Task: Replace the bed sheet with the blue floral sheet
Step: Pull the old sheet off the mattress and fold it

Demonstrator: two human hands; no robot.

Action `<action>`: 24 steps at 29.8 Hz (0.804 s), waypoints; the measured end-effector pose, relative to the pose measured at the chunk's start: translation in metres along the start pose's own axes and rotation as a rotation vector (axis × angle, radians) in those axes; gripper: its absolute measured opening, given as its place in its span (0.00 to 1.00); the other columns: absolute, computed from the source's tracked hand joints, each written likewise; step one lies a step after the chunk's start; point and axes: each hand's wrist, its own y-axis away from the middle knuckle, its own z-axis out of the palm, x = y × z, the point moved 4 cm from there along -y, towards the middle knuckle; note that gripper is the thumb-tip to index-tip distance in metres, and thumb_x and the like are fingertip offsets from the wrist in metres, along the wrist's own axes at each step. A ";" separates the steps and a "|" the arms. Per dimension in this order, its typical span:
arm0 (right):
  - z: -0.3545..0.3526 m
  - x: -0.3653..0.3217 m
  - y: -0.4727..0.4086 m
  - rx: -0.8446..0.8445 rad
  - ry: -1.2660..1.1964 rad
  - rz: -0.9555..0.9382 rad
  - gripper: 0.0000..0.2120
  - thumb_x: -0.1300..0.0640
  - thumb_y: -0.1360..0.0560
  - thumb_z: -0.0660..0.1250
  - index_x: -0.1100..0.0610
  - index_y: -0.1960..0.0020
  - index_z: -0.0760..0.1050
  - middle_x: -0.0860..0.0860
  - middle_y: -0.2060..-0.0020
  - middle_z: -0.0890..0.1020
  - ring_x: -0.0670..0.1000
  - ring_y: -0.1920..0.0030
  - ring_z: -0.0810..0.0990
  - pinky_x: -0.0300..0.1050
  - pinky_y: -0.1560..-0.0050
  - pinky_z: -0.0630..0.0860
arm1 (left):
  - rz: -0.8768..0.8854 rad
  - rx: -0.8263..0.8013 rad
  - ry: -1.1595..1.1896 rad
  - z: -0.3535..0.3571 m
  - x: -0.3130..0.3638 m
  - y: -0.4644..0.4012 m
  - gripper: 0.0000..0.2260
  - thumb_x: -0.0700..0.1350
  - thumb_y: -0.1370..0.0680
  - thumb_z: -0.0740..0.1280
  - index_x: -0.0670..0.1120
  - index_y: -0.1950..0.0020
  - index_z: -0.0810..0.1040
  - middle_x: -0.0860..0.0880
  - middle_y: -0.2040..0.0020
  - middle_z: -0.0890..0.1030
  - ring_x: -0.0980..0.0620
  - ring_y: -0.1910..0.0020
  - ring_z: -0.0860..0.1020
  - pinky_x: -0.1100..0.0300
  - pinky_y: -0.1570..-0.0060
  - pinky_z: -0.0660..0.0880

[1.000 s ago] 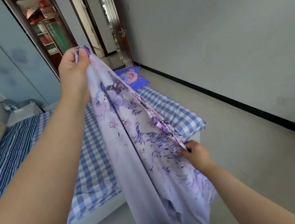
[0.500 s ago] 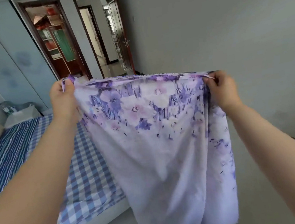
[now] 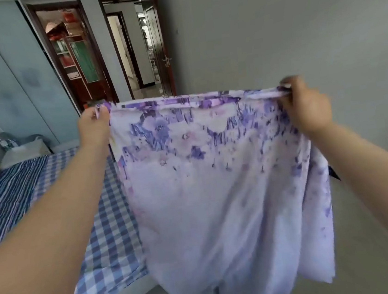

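Hands, left [image 3: 94,129] and right [image 3: 307,107], pinch floral sheet [image 3: 216,180] over seemingly checked bed [image 3: 105,229].

A home bedroom: checked bed [image 3: 105,229], wardrobe [image 3: 11,83], open door [image 3: 161,53].

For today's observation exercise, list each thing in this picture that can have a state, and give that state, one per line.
floral sheet: held up by its top edge, hanging, not on the bed
left hand: grips the sheet's left top corner
right hand: grips the sheet's right top corner
checked sheet: spread on the bed
striped sheet: lying flat on the bed
door: open
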 end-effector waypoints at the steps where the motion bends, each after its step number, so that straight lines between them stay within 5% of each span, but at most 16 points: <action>1: -0.005 -0.003 -0.011 -0.003 0.003 -0.006 0.22 0.47 0.22 0.63 0.58 0.33 0.67 0.64 0.49 0.80 0.67 0.51 0.78 0.55 0.57 0.72 | -0.052 -0.003 0.034 0.000 -0.004 -0.001 0.15 0.50 0.20 0.62 0.50 0.66 0.68 0.52 0.67 0.69 0.54 0.65 0.66 0.61 0.67 0.62; 5: 0.016 -0.004 -0.017 -0.213 0.040 -0.001 0.20 0.43 0.25 0.66 0.61 0.47 0.74 0.61 0.53 0.79 0.63 0.52 0.77 0.51 0.60 0.73 | -0.079 0.022 0.146 0.001 0.017 -0.008 0.14 0.50 0.18 0.60 0.49 0.63 0.68 0.52 0.69 0.67 0.58 0.71 0.63 0.66 0.74 0.60; 9: 0.036 0.003 0.007 -0.298 -0.013 0.086 0.18 0.42 0.24 0.64 0.58 0.57 0.67 0.55 0.62 0.74 0.60 0.58 0.75 0.47 0.65 0.68 | 0.098 0.062 0.108 0.009 0.032 -0.009 0.15 0.47 0.18 0.58 0.51 0.65 0.63 0.53 0.67 0.63 0.59 0.69 0.60 0.64 0.69 0.59; 13: 0.038 0.006 0.011 -0.238 0.016 0.080 0.16 0.44 0.21 0.59 0.57 0.56 0.65 0.60 0.60 0.77 0.62 0.57 0.76 0.48 0.65 0.69 | 0.190 -0.016 -0.118 0.018 0.023 -0.007 0.08 0.48 0.17 0.54 0.49 0.55 0.64 0.56 0.64 0.65 0.61 0.66 0.63 0.66 0.66 0.61; 16: 0.031 0.001 -0.003 -0.168 0.049 0.052 0.16 0.47 0.20 0.57 0.60 0.52 0.68 0.63 0.57 0.78 0.63 0.58 0.75 0.48 0.66 0.67 | 0.210 0.020 -0.053 0.018 0.036 -0.011 0.12 0.46 0.17 0.55 0.52 0.61 0.61 0.56 0.64 0.64 0.61 0.66 0.61 0.68 0.66 0.61; 21: -0.001 -0.021 -0.035 0.151 -0.057 0.099 0.16 0.47 0.19 0.55 0.60 0.45 0.71 0.61 0.48 0.77 0.64 0.53 0.76 0.51 0.60 0.67 | 0.573 0.345 0.170 -0.007 0.109 0.000 0.04 0.43 0.19 0.55 0.49 0.54 0.65 0.59 0.61 0.69 0.69 0.64 0.68 0.70 0.56 0.66; 24: 0.009 -0.020 -0.049 -0.131 -0.047 0.048 0.15 0.46 0.19 0.56 0.59 0.51 0.70 0.62 0.55 0.77 0.64 0.53 0.77 0.48 0.61 0.65 | 0.475 0.247 -0.088 -0.007 0.104 -0.009 0.08 0.46 0.18 0.54 0.52 0.57 0.62 0.60 0.64 0.66 0.62 0.65 0.66 0.62 0.62 0.64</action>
